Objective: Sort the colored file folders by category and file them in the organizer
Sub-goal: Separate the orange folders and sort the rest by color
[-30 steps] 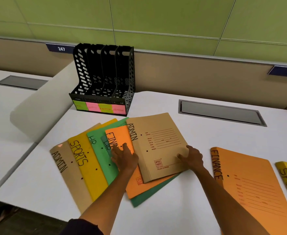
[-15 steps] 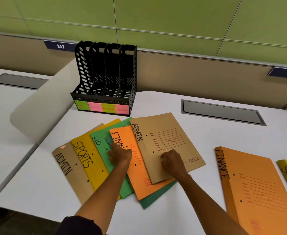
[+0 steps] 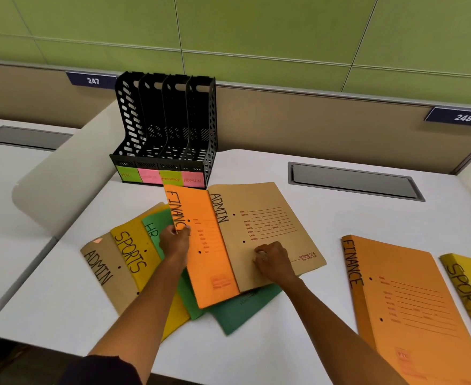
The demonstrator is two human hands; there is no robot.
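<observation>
A fan of folders lies on the white desk (image 3: 256,343): a brown ADMIN folder (image 3: 103,270) at the left, a yellow SPORTS folder (image 3: 133,251), a green HR folder (image 3: 153,229), an orange FINANCE folder (image 3: 209,259) and a brown ADMIN folder (image 3: 265,218) on top. My left hand (image 3: 174,241) grips the spine edge of the orange FINANCE folder, whose left edge is raised off the pile. My right hand (image 3: 273,261) presses with bent fingers on the top brown ADMIN folder. The black four-slot organizer (image 3: 167,129) stands behind, empty, with HR, FINANCE and ADMIN labels.
A second orange FINANCE folder (image 3: 412,307) and a yellow SPORTS folder (image 3: 470,295) lie at the right. A grey cable hatch (image 3: 354,180) is set into the desk behind. A curved white divider (image 3: 62,184) borders the desk's left side.
My left hand has taken hold of the orange FINANCE folder's spine edge and lifted and slid it toward the organizer. My right hand shifted left onto the top ADMIN folder and stayed there.
</observation>
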